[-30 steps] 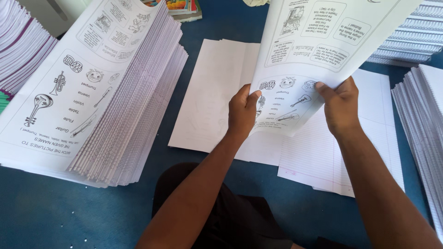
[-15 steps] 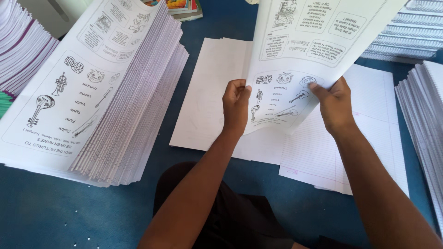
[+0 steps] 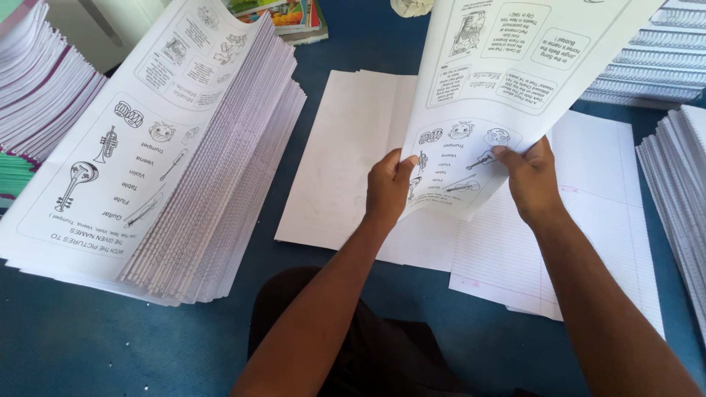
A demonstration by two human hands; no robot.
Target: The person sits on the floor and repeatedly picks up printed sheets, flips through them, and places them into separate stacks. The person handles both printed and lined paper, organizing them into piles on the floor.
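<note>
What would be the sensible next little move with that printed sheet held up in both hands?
Probably lower the printed sheet onto the flat white sheets below: both the left hand and right hand pinch its near edge, holding it above them.

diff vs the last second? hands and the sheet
The left hand slid its grip a little left and up the edge of the printed worksheet, and the right hand shifted slightly left; the sheet's lower corner came in with them. Nothing was let go: both hands still hold it raised. The tall worksheet stack, the blank sheets and the ruled sheets on the blue table stayed put.
</note>
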